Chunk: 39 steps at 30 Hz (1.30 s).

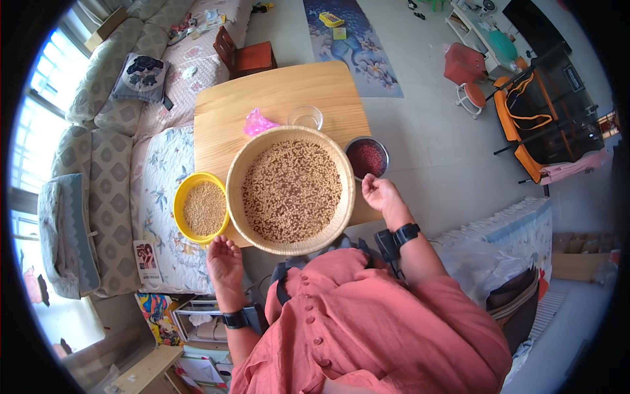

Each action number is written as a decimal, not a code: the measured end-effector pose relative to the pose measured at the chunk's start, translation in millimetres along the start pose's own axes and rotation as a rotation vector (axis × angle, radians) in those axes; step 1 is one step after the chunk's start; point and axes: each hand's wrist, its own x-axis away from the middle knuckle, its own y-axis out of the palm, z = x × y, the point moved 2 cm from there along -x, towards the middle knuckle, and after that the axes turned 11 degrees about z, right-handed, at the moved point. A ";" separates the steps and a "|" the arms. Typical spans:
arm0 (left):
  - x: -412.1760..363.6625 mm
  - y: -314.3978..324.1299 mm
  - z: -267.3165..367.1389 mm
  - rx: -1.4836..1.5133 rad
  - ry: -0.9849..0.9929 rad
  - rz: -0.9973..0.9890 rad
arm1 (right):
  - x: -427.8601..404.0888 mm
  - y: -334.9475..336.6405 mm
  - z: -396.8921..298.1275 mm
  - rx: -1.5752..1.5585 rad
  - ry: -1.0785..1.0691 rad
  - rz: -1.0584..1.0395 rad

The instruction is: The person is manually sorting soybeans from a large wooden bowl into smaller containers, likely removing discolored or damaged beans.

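Note:
A large round woven basket stands at the front of the wooden table, its bottom covered with pale, soybean-like beans mixed with dark red ones. To its left, a yellow bowl holds pale beans. My left hand is just below that bowl, palm up, fingers slightly bent, with nothing seen in it. On the basket's right is a metal bowl of small dark red beans. My right hand is at this bowl's near rim, fingers curled in; whether beans are inside is hidden.
Behind the basket, a pink plastic bag and a clear round container sit on the wooden table. A sofa with a quilted cover runs along the left. A red-brown chair stands beyond the table.

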 end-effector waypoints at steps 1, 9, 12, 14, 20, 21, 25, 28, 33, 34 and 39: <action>2.6 -0.4 1.0 -0.002 0.038 0.010 | -9.0 -0.8 -8.9 -0.056 -0.036 0.041; 22.4 -9.7 -2.8 -0.038 0.061 0.062 | -68.4 -5.1 -59.6 0.074 -0.234 0.028; 27.6 -9.8 -5.8 -0.040 0.075 0.095 | -75.1 -5.0 -67.7 0.062 -0.219 0.040; 30.7 -11.3 -6.5 -0.060 0.084 0.097 | -75.1 -3.5 -63.8 0.087 -0.233 0.062; 37.0 -7.1 -13.1 -0.058 0.085 0.092 | -85.0 -1.0 -41.9 0.055 -0.208 0.056; 38.4 -8.6 -12.9 -0.055 0.082 0.107 | -88.5 0.3 -38.1 0.016 -0.196 0.068; 40.0 -14.8 -14.9 -0.071 0.083 0.116 | -58.1 32.2 -15.1 0.077 0.024 -0.220; 45.3 -12.4 -18.4 -0.058 0.083 0.183 | -61.9 41.8 20.1 0.412 0.063 -0.176; 59.2 -10.0 -20.1 -0.093 0.110 0.217 | -85.9 39.7 107.9 1.182 -0.164 -0.287; 62.0 -7.7 -19.1 -0.101 0.116 0.215 | -100.5 34.8 119.8 1.469 -0.459 -0.424; 74.5 -24.4 -11.3 -0.101 0.164 0.333 | -94.1 43.7 157.0 1.888 -0.940 -0.782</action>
